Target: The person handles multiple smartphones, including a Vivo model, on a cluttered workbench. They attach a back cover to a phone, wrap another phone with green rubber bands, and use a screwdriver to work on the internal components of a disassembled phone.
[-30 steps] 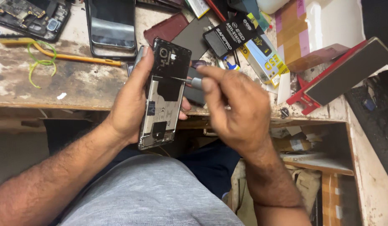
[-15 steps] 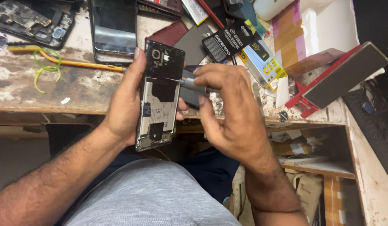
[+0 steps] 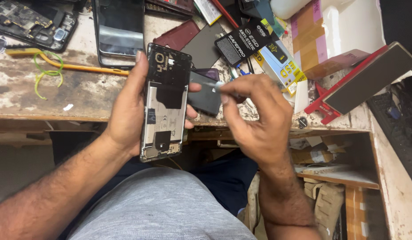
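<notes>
Phone: opened black smartphone with its back cover off (image 3: 166, 102), inner shielding and grey metal plate showing; stands near upright in frame, camera end at 12 o'clock, at the front edge of the bench.
Left hand: left hand (image 3: 126, 111) clamped around the phone from its 9 o'clock side, thumb along the left edge, fingertips wrapping the right edge.
Right hand: right hand (image 3: 259, 120) at 3 o'clock of the phone, fingers pinched together on a thin silver metal tool (image 3: 215, 84); the tool's tip points toward 9 o'clock, just beside the phone's right edge; contact cannot be told.
Dark slab: flat dark grey rectangular part (image 3: 206, 95) lying between the two hands, under the tool.
Bench: worn, stained wooden workbench (image 3: 46, 95).
At 11 o'clock: second black phone with glossy screen (image 3: 118, 31); bare circuit board in a black frame (image 3: 30, 24); long yellow stick (image 3: 77, 66) with a green wire loop (image 3: 46, 71).
At 1 o'clock: black packet (image 3: 246, 42); yellow and blue box (image 3: 279, 64).
At 3 o'clock: red-edged dark panel (image 3: 361, 82).
</notes>
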Tool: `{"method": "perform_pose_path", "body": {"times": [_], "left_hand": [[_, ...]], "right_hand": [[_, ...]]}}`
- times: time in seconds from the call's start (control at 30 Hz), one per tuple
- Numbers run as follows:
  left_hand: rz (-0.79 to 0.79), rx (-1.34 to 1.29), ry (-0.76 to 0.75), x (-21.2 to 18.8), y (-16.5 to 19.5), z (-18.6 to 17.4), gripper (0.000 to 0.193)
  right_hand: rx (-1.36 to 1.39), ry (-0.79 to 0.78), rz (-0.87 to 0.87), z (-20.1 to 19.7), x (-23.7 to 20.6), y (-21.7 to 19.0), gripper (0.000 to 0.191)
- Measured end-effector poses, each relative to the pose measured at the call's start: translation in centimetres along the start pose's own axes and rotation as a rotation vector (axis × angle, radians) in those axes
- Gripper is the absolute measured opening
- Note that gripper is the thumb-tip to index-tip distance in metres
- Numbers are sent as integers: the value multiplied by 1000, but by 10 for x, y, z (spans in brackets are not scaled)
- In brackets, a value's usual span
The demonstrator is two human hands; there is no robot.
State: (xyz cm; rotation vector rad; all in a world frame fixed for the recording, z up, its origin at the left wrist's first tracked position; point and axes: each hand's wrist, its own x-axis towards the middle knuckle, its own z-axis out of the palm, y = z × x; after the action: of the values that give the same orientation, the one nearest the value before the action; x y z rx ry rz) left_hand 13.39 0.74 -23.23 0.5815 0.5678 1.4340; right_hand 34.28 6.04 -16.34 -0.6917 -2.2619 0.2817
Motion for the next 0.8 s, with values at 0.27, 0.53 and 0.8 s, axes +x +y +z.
{"method": "perform_pose_path", "body": {"times": [0.27,0.53,0.8], "left_hand": [[-114,21,7,-1,-17,8,76],[-182,-35,-12,6,-19,6,82],[-177,-65,-6,1,-20,8,77]], "right_hand": [[-108,-113,40,19,-5,16,17],[-87,-27,137,-9,-12,-12,14],[31,7,-65,6,-9,-25,22]]}}
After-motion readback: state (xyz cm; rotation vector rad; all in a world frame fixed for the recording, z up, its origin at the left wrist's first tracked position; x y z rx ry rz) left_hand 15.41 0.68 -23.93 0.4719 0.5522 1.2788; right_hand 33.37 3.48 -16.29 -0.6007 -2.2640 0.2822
